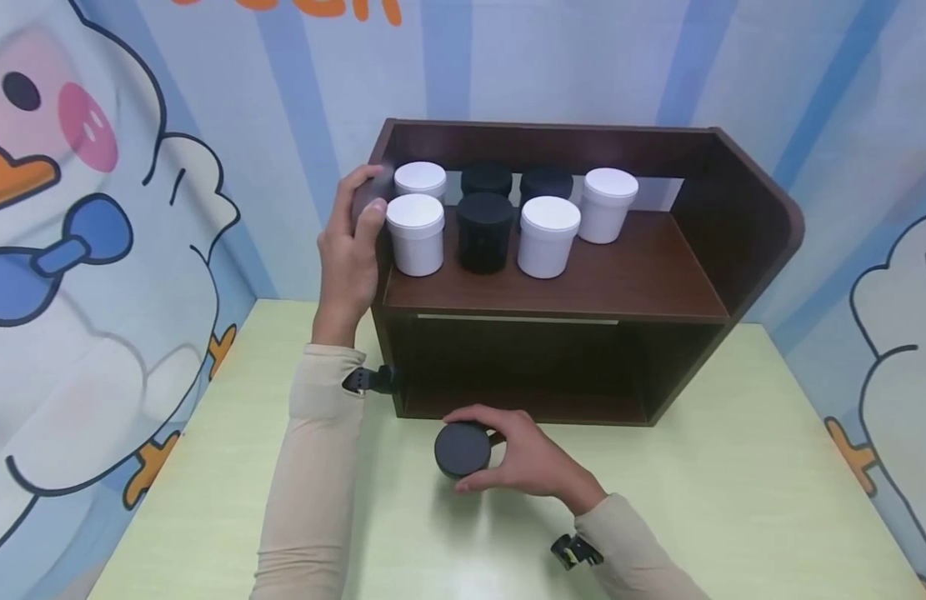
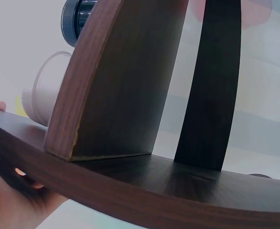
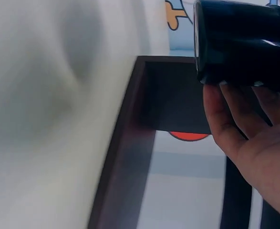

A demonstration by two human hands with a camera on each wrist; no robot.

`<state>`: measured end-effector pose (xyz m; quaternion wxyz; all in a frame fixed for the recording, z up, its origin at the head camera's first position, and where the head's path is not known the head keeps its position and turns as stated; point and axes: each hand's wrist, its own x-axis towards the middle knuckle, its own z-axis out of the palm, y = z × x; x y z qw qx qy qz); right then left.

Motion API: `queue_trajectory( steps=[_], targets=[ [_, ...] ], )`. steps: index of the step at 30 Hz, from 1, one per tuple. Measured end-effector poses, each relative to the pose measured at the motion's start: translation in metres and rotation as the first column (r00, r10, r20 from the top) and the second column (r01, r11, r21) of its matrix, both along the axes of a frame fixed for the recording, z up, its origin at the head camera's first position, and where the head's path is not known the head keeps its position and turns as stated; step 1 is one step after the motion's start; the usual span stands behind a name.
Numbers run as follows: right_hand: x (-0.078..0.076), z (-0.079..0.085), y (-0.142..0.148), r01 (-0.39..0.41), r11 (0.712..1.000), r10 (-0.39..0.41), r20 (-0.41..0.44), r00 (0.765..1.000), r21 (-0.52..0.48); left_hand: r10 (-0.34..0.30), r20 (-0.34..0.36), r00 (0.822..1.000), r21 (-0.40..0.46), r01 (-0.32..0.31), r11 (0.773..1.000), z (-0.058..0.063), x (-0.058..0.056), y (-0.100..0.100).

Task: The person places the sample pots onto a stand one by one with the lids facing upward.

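My left hand [image 1: 350, 254] grips the left side panel of a dark brown two-tier wooden shelf [image 1: 628, 279], thumb on the inner face near the front white jar [image 1: 415, 237]. In the left wrist view, part of that hand [image 2: 15, 200] shows beyond the panel's edge. In front of the shelf, my right hand [image 1: 538, 458] holds a lidded black jar [image 1: 463, 450] above the table, thumb and fingers around its sides. The right wrist view shows the same black jar [image 3: 242, 47] lying sideways across the picture, with fingers against it.
On the upper tier stand several lidded jars, including a black one [image 1: 485, 235] in the front row between two white ones, and a white jar [image 1: 609, 207] at the back right. A pale yellow-green table [image 1: 733, 500] bears the shelf. A printed cartoon curtain [image 1: 568, 58] hangs behind.
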<state>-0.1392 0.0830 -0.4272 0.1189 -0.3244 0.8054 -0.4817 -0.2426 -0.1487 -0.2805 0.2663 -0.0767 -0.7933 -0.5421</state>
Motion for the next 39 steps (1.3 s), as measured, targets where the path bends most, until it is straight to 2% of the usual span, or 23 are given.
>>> queue_trajectory(
  steps=[6, 10, 23, 31, 34, 39],
  targets=[
    [0.003, 0.025, 0.02, -0.042, 0.998, 0.043, -0.034, 0.998, 0.043, -0.001, -0.004, 1.0, -0.002, 0.001, 1.0, -0.001, -0.001, 0.0],
    [0.003, 0.038, 0.03, -0.035, 0.998, 0.038, -0.053, 0.998, 0.056, 0.005, -0.002, 1.0, 0.006, -0.005, 1.0, -0.001, -0.001, 0.0],
    [0.007, 0.064, 0.061, -0.058, 0.993, 0.071, -0.128, 0.989, 0.106, 0.004, 0.003, 1.0, 0.0, -0.004, 1.0, -0.001, 0.0, -0.001],
    [0.002, 0.086, 0.083, -0.069, 0.997, 0.074, -0.127, 0.989, 0.041, -0.005, 0.003, 1.0, 0.013, 0.005, 1.0, -0.001, 0.0, 0.0],
    [-0.001, 0.1, 0.09, -0.031, 0.997, 0.042, -0.18, 0.983, 0.065, -0.003, 0.002, 1.0, 0.011, 0.003, 1.0, -0.001, 0.0, 0.0],
    [-0.003, 0.124, 0.099, 0.037, 0.994, -0.003, -0.301, 0.954, 0.107, 0.001, 0.0, 1.0, 0.008, -0.001, 1.0, 0.0, 0.0, 0.0]
  ],
)
